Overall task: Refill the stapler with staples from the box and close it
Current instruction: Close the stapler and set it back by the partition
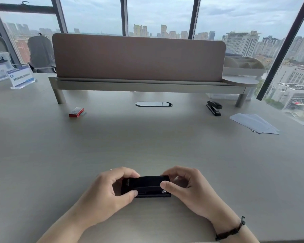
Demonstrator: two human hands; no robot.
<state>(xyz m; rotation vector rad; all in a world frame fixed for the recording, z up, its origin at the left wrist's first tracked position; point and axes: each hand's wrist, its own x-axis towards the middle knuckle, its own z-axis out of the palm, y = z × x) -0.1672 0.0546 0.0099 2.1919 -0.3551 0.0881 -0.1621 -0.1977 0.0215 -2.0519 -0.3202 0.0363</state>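
A small black stapler (146, 185) lies sideways on the grey desk close to me, its top arm down. My left hand (105, 192) grips its left end, thumb in front and fingers behind. My right hand (186, 186) holds its right end the same way, thumb pressed on the front corner. A red staple box (76, 112) sits far off at the back left of the desk, its inner tray slid partly out to the right.
A second, larger black stapler (214, 107) stands at the back right near several white paper sheets (254, 123). A raised shelf with a brown divider panel (139, 58) spans the back. An oval cable port (154, 104) lies under it. A sign holder (21, 76) stands far left.
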